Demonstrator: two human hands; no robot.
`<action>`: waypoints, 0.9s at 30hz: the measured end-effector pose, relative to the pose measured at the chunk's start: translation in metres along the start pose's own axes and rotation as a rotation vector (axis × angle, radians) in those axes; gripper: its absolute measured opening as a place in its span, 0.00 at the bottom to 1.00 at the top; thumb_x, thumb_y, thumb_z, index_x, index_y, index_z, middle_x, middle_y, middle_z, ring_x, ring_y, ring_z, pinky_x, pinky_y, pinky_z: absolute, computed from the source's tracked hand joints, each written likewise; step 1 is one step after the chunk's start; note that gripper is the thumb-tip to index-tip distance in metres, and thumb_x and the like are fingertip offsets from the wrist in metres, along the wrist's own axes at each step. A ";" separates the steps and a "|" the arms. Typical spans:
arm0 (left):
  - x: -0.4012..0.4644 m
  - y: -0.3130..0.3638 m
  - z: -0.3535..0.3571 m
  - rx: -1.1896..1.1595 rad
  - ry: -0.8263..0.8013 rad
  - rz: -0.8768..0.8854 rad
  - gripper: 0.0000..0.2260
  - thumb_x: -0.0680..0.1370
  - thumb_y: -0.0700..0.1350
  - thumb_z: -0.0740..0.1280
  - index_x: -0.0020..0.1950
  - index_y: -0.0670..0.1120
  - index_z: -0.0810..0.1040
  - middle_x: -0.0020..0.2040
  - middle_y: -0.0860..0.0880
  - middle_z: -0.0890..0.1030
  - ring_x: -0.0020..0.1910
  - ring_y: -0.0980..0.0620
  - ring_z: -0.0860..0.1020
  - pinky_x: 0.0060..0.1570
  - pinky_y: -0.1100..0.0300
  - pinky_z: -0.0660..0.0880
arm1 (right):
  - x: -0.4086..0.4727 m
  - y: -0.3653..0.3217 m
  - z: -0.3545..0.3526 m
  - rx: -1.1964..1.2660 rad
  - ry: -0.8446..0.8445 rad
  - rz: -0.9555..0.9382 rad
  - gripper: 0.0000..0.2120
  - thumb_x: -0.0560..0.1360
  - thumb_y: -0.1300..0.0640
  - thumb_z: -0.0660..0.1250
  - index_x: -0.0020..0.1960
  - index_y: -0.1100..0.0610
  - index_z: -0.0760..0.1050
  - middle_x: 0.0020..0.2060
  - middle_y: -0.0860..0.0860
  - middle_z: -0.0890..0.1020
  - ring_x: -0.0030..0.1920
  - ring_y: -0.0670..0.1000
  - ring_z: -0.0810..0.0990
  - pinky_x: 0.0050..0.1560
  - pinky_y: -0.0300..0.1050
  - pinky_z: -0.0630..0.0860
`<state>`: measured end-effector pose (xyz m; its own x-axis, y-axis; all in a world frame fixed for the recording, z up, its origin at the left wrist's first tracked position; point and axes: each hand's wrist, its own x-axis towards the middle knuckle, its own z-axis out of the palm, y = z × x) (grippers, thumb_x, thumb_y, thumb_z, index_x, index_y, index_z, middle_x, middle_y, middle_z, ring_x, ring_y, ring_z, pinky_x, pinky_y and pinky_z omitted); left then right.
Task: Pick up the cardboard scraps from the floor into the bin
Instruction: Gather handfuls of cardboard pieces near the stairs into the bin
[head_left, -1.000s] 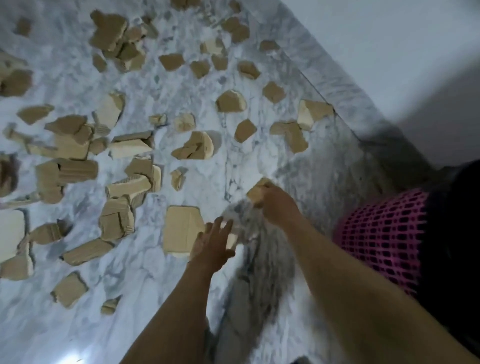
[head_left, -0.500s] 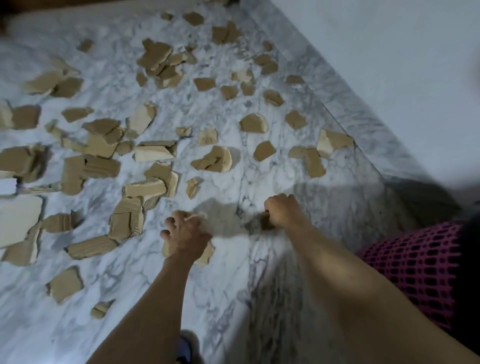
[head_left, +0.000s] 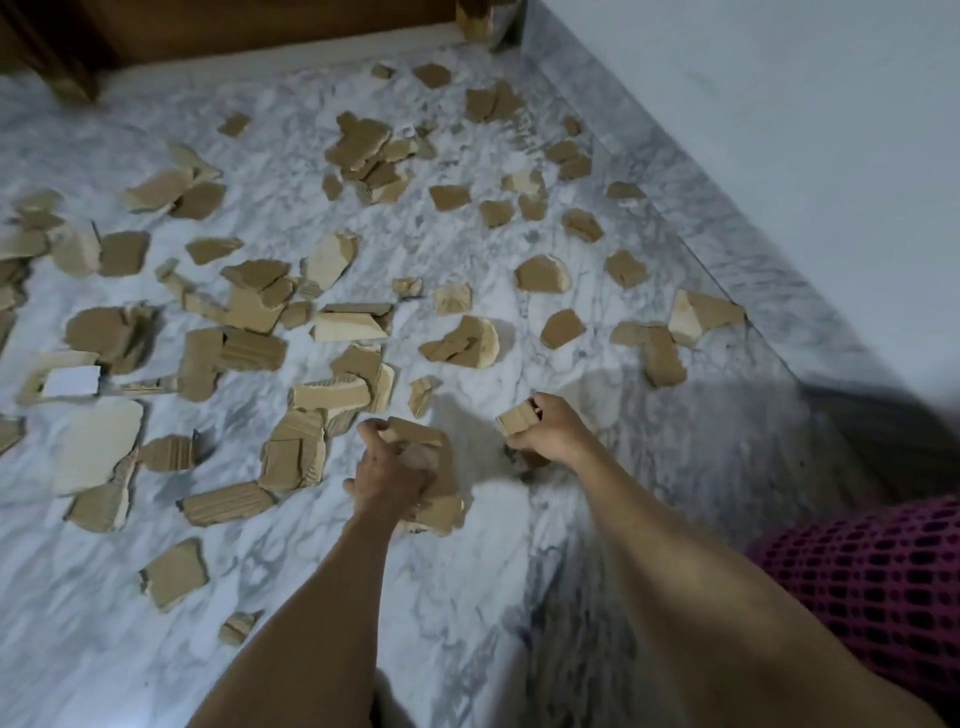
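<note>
**Both hands loaded with scraps; bin at lower right of frame**

Obs: left hand (head_left: 387, 475) has its fingers curled over a large flat cardboard piece (head_left: 436, 467) at lower centre of frame, gripping it by the near and upper edges; a second bit may be bunched under the palm, cannot tell. Right hand (head_left: 545, 431) is closed round a small folded scrap (head_left: 514, 420), just right of centre. A dark fragment lies beneath that fist, too blurred to identify.

Remaining cardboard scraps (head_left: 358, 150) are spread over the marble floor (head_left: 467, 597) from left edge to the skirting at right, thickest at centre left. Pink mesh bin (head_left: 872, 582) sits at lower right, only its side showing, well apart from both hands.

Judgement: the task is early, most pieces still down. To do this step well: keep the large piece pinched firmly so it does not slip or flex out, carry both loads rightward together, release only once over the bin's opening. Next sweep should take the nearest cluster, just left of the left hand
</note>
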<state>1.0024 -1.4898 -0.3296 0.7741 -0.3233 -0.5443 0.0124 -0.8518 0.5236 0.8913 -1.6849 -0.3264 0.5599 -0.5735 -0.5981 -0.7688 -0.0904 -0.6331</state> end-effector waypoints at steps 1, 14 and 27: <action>0.010 0.003 -0.011 -0.005 0.015 0.008 0.33 0.70 0.40 0.74 0.66 0.48 0.57 0.55 0.49 0.79 0.60 0.42 0.77 0.61 0.46 0.64 | 0.007 -0.008 0.003 0.052 0.014 -0.003 0.19 0.68 0.60 0.78 0.55 0.59 0.75 0.50 0.53 0.81 0.51 0.53 0.80 0.52 0.48 0.76; 0.105 0.039 -0.060 -0.025 -0.073 0.032 0.29 0.68 0.47 0.79 0.65 0.44 0.73 0.56 0.44 0.80 0.59 0.42 0.79 0.54 0.54 0.75 | 0.058 -0.074 0.007 0.267 0.186 -0.053 0.14 0.64 0.65 0.79 0.42 0.56 0.76 0.36 0.53 0.80 0.37 0.53 0.79 0.38 0.48 0.76; 0.110 0.186 0.028 0.225 -0.390 0.343 0.50 0.68 0.52 0.79 0.81 0.44 0.54 0.77 0.41 0.65 0.73 0.38 0.67 0.66 0.47 0.71 | 0.062 0.022 -0.128 0.510 0.585 0.235 0.27 0.70 0.63 0.75 0.65 0.54 0.69 0.52 0.50 0.76 0.51 0.51 0.78 0.53 0.46 0.76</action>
<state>1.0724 -1.6954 -0.3101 0.4180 -0.6893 -0.5918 -0.3668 -0.7240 0.5842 0.8696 -1.8266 -0.3142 0.0405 -0.8773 -0.4783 -0.5316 0.3864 -0.7537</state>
